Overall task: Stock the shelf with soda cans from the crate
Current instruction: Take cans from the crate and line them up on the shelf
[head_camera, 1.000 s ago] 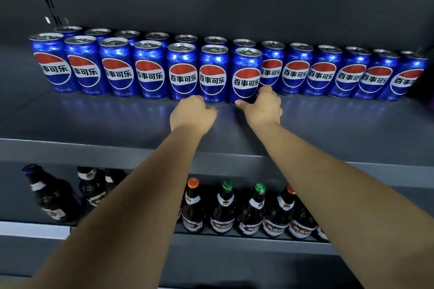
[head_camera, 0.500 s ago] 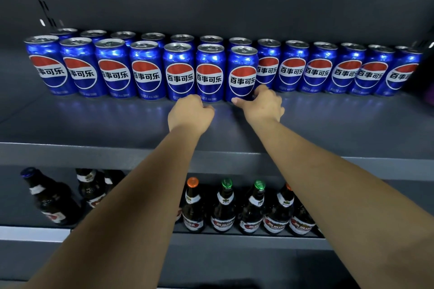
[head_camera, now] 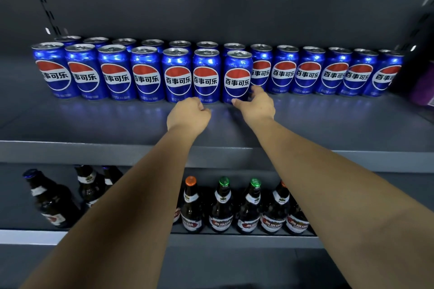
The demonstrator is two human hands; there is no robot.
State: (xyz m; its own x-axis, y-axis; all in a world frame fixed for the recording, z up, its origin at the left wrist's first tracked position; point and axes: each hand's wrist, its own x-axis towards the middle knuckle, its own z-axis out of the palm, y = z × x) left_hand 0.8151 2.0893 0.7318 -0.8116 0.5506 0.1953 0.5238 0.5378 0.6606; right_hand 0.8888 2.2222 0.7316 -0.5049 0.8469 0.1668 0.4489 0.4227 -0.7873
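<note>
Blue soda cans (head_camera: 145, 73) stand in two rows on the grey upper shelf (head_camera: 94, 124); the front row fills only the left part. My right hand (head_camera: 256, 107) grips the base of the rightmost front-row can (head_camera: 237, 73), thumb on its front and fingers round its right side. My left hand (head_camera: 189, 114) is curled into a loose fist just in front of the neighbouring can (head_camera: 206, 73), knuckles at its foot, holding nothing. The crate is out of view.
Bare shelf lies in front of the back-row cans (head_camera: 310, 70) on the right. A purple package (head_camera: 422, 91) sits at the far right edge. Brown glass bottles (head_camera: 223, 206) stand on the lower shelf (head_camera: 28, 236) beneath my arms.
Both hands have stayed at the foot of the same two cans. My left hand has eased back a little from the row; the view shifted slightly.
</note>
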